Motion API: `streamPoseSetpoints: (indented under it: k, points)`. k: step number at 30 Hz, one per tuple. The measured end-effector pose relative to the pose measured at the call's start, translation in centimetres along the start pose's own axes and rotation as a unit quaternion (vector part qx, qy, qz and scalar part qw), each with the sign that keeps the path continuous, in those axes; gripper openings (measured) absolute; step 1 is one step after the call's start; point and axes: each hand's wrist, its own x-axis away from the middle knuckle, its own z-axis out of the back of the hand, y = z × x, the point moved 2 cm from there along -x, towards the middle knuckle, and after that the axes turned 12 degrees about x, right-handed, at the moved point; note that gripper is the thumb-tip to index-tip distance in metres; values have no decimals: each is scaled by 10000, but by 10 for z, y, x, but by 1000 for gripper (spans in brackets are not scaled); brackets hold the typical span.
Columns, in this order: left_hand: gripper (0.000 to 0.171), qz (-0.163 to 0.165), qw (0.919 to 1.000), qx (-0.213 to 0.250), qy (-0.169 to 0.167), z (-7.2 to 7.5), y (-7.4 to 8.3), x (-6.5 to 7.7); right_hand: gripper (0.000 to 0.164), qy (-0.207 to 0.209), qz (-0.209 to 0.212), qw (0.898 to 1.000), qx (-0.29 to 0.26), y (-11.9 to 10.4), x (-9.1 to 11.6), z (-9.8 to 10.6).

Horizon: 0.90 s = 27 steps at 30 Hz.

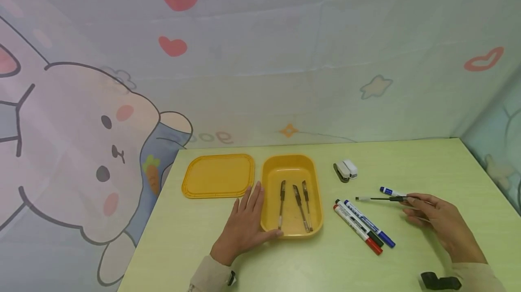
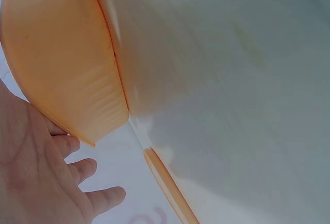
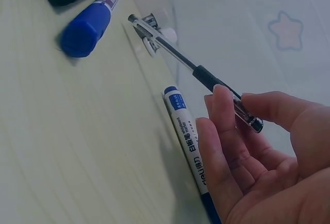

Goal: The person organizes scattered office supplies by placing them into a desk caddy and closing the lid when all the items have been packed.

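Note:
My right hand (image 1: pixel 437 219) pinches a clear gel pen with a black grip (image 3: pixel 206 77) between thumb and fingers, raised over the table's right side. Under it lies a blue whiteboard marker (image 3: pixel 183 126), partly hidden by the hand in the head view. My left hand (image 1: pixel 244 228) touches the left side of a yellow plastic box (image 1: pixel 266 165), fingers extended and thumb at its near rim. Inside the box lie three similar gel pens, among them a left one (image 1: pixel 281 204) and a right one (image 1: pixel 307 206). In the left wrist view, the box's outer wall (image 2: pixel 62 54) shows beside the fingers.
Left of the box lies a flat yellow lid (image 1: pixel 218 176). Red (image 1: pixel 356 228), black and blue (image 1: pixel 370 224) whiteboard markers lie side by side right of the box. A small white-and-dark stapler (image 1: pixel 346 170) stands farther back. A printed curtain (image 1: pixel 264 57) hangs behind the table.

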Motion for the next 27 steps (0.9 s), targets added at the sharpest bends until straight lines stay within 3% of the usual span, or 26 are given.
streamPoseSetpoints:
  k: [14,27]
  points:
    - [119,-41,10000,-46,10,0,0,0,8,124,132,9998,83,-7,-1,0]
    - [118,-48,10000,-52,9,0,0,0,10,147,341,9981,501,-23,-6,-7]
